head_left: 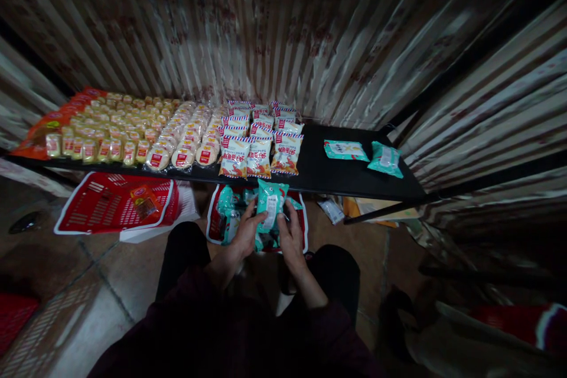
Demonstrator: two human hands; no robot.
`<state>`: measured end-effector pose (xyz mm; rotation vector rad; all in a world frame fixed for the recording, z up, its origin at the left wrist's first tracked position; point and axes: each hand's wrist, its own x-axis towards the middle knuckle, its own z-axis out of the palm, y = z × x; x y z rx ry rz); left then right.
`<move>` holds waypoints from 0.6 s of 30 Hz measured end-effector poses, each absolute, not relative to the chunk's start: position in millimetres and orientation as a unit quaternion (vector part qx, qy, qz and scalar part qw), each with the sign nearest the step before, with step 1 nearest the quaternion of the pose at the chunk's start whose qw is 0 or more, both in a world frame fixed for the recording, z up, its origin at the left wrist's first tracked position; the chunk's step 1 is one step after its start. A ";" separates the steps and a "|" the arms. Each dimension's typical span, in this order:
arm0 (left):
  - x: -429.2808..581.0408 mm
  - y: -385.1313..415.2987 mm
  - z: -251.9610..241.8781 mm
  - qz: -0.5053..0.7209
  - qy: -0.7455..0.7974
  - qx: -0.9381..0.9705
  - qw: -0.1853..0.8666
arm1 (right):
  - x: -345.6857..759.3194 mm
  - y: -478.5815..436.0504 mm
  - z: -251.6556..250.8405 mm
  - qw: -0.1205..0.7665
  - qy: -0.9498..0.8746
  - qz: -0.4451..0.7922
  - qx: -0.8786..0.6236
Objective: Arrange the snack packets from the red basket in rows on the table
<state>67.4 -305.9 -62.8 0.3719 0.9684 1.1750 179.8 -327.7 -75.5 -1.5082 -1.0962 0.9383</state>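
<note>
- Gripping a glossy teal packet (270, 204) at frame centre, the left hand (246, 235) and right hand (290, 235) were both closed around its crinkled sides.
- A red slotted plastic basket (215, 221) sat beneath.

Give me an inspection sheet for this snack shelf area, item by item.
Surface: black shelf; rows of snack packets on its left part, two teal packets towards its right end.
Job's things: teal packet held over a red basket of similar packets.
Clutter: second red basket holding an orange packet; wrappers on the floor under the shelf.
Hands: left hand and right hand both grip the teal packet.
Cables: nothing seen.
Surroundings: corrugated wall, tiled floor.
</note>
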 end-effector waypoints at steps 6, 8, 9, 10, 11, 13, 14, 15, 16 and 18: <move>65.4 -307.8 -61.7 0.492 0.426 0.146 0.745 | 188.6 -322.7 -82.1 0.510 -0.395 0.464 -0.607; 66.3 -308.4 -63.5 0.486 0.426 0.150 0.748 | 189.8 -322.0 -86.3 0.517 -0.384 0.472 -0.602; 66.8 -308.4 -65.0 0.485 0.431 0.156 0.745 | 190.1 -321.8 -88.2 0.522 -0.381 0.475 -0.597; 67.3 -308.2 -66.8 0.486 0.439 0.165 0.737 | 190.4 -321.5 -89.9 0.528 -0.378 0.476 -0.593; 67.7 -307.8 -68.8 0.490 0.450 0.177 0.725 | 190.5 -321.2 -91.4 0.533 -0.371 0.476 -0.593; 68.4 -306.9 -72.9 0.500 0.477 0.202 0.695 | 190.5 -320.7 -93.4 0.541 -0.350 0.478 -0.598; 68.8 -306.5 -74.8 0.501 0.491 0.213 0.680 | 190.6 -320.5 -93.8 0.543 -0.340 0.479 -0.599; 69.3 -306.1 -76.5 0.501 0.504 0.222 0.668 | 190.8 -320.2 -93.9 0.545 -0.335 0.481 -0.599; 69.9 -305.8 -77.9 0.497 0.514 0.230 0.660 | 191.1 -320.0 -93.6 0.547 -0.333 0.482 -0.598; 71.7 -305.3 -80.2 0.489 0.525 0.242 0.653 | 192.2 -319.4 -92.4 0.554 -0.335 0.481 -0.592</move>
